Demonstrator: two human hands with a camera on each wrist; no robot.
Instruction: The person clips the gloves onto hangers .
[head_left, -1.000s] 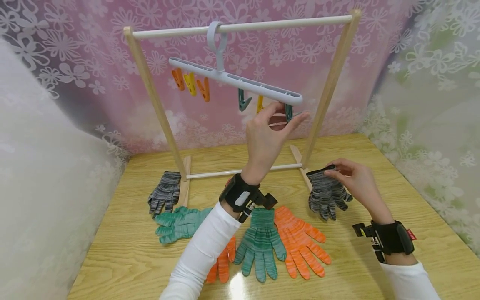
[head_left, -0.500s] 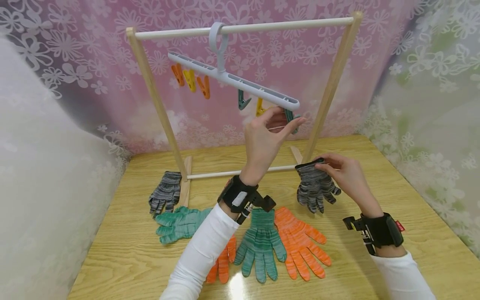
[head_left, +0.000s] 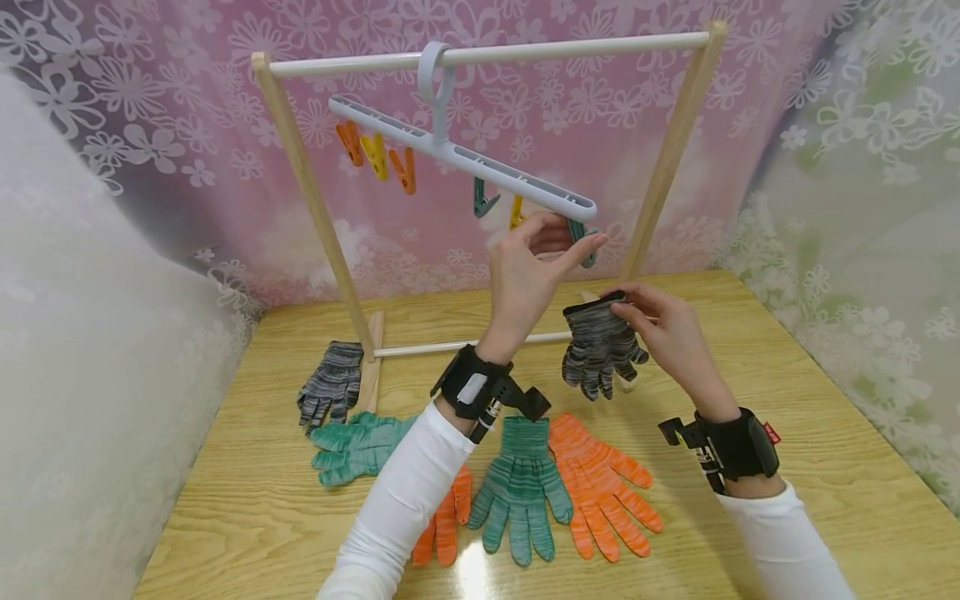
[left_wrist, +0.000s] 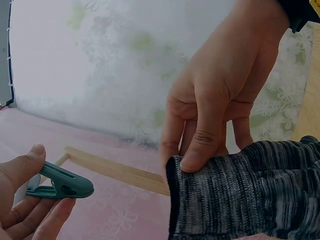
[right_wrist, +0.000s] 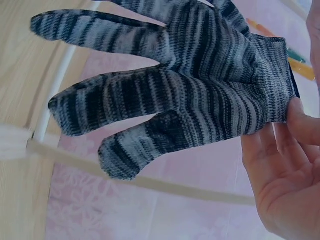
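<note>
My left hand point(head_left: 521, 271) pinches a dark green clothespin point(left_wrist: 62, 182) at the right end of the pale grey hanger point(head_left: 517, 179). The hanger tilts down toward that hand. My right hand point(head_left: 667, 333) holds a black-and-grey striped knit glove point(head_left: 600, 346) by its dark cuff, thumb on one side and fingers on the other. The glove hangs fingers down above the table, just below and right of the clothespin. In the right wrist view, the glove point(right_wrist: 200, 80) spreads out from the pinched cuff. Another green clothespin point(head_left: 482, 198) and a yellow one point(head_left: 517, 212) hang nearby.
A wooden rack point(head_left: 303, 175) with a white top rod point(head_left: 570, 52) carries the hanger. Orange and yellow clothespins point(head_left: 375, 157) hang at its left. On the table lie another striped glove point(head_left: 332, 383), green gloves point(head_left: 521, 492) and orange gloves point(head_left: 600, 483).
My right hand has lifted the striped glove off the table and carried it up and left toward the clothespin. The left hand keeps its pinch; the hanger's right end has dipped slightly.
</note>
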